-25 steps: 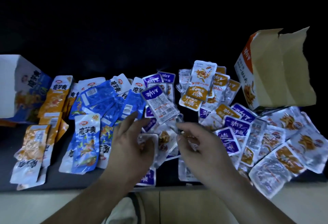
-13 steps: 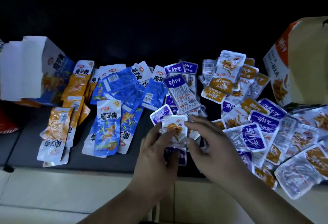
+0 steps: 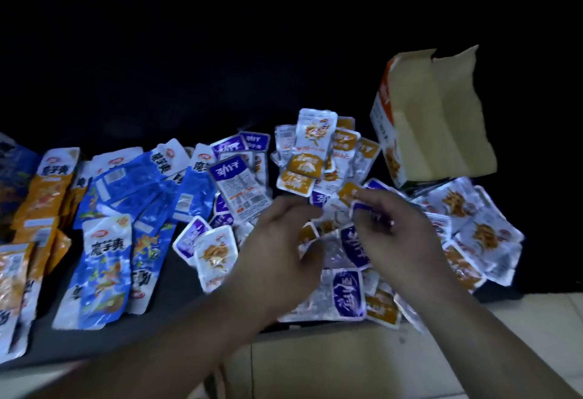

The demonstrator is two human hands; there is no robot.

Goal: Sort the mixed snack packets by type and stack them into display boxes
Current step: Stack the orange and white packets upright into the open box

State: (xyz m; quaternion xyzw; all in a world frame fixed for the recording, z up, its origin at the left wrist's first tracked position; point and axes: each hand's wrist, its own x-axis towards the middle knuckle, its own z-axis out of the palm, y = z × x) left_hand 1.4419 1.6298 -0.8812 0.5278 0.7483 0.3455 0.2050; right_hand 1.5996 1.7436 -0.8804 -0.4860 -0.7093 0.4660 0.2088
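Mixed snack packets cover a dark mat (image 3: 176,275). Long blue packets (image 3: 107,266) and long orange packets (image 3: 44,190) lie at the left. Small purple packets (image 3: 350,294) and small orange-label packets (image 3: 299,168) are heaped in the middle and right. My right hand (image 3: 397,237) pinches a small purple packet (image 3: 367,210) above the heap. Close beside it, my left hand (image 3: 280,240) hovers with curled fingers over the pile; motion blur hides whether it holds anything. A small packet with an orange picture (image 3: 214,253) lies just left of it.
An open orange-and-white display box (image 3: 435,120) stands at the back right with its flaps up. A blue display box (image 3: 12,177) is cut off at the left edge. Pale floor tiles (image 3: 347,367) run along the mat's front edge. The background is dark.
The view swung back to the left. Both hands moved right, away from the small orange-picture packet, which now lies on the mat. My right hand has picked up a purple packet.
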